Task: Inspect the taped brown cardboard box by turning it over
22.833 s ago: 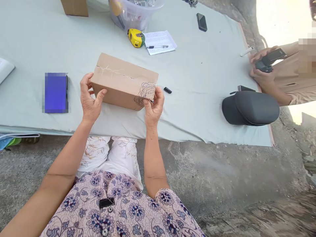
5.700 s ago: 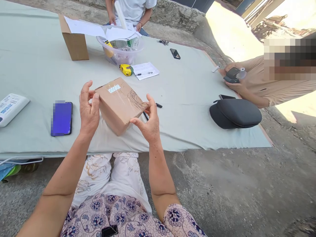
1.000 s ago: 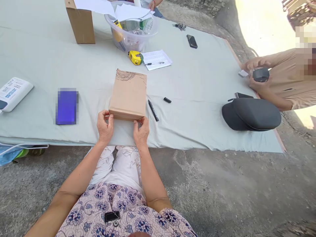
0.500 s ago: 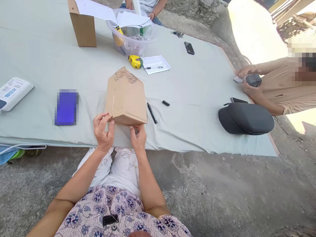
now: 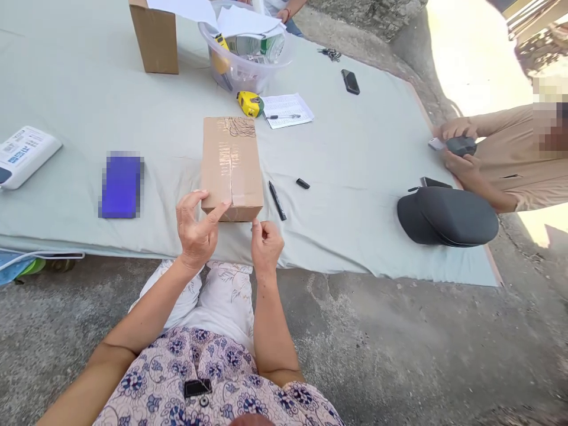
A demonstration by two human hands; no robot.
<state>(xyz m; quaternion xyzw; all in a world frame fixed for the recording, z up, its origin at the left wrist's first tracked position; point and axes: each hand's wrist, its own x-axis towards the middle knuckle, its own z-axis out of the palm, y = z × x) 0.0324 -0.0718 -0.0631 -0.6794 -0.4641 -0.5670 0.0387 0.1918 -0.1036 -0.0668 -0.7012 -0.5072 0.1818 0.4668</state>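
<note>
A closed brown cardboard box (image 5: 239, 168) lies on the cloth-covered table before me, with clear tape along its top seam and dark scribbled lines at its far end. My left hand (image 5: 195, 234) is open, its fingers apart, with fingertips touching the top near the left near corner and the taped seam. Beside the right near corner, my right hand (image 5: 267, 244) is closed, fingers curled and thumb tip at the box's edge; what it holds, if anything, is hidden. A black marker (image 5: 277, 200) without its cap lies right of the box, its cap (image 5: 303, 184) farther right.
Beyond the box are a yellow tape measure (image 5: 250, 104), a notepad (image 5: 297, 121) with a pen, a plastic basin (image 5: 244, 71) and another cardboard box (image 5: 157, 44). A blurred blue item (image 5: 122, 184) lies left. At right are a black case (image 5: 448, 216) and a person's hands (image 5: 459, 139).
The box has turned, so its taped seam now faces up and the scribbles sit at the far right. My right hand has moved right and curled; my left fingers have shifted onto the top.
</note>
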